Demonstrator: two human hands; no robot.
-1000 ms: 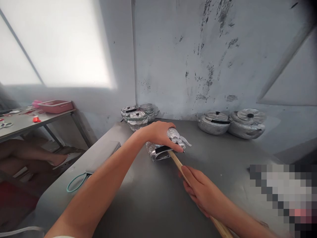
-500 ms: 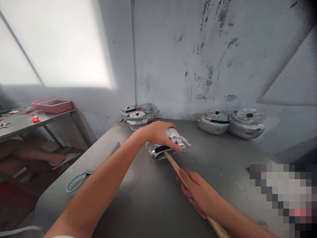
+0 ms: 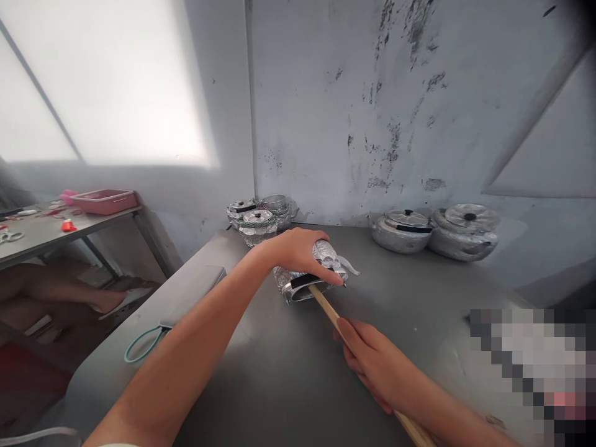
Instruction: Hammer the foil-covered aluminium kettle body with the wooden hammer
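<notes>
Wrapped pot (image 3: 328, 254) clamped under my outstretched left hand (image 3: 295, 248), right hand (image 3: 372, 360) fisted round wooden stick (image 3: 326, 307) poking its mouth.

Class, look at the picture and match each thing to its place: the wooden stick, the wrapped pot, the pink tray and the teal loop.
Things
1. wooden stick
2. wrapped pot
3. pink tray
4. teal loop

Places
A. on the side table at the left
B. in the grip of the right hand
C. at the left edge of the steel table
D. lying on its side under the left hand

Pairs: 1-B, 2-D, 3-A, 4-C
</notes>
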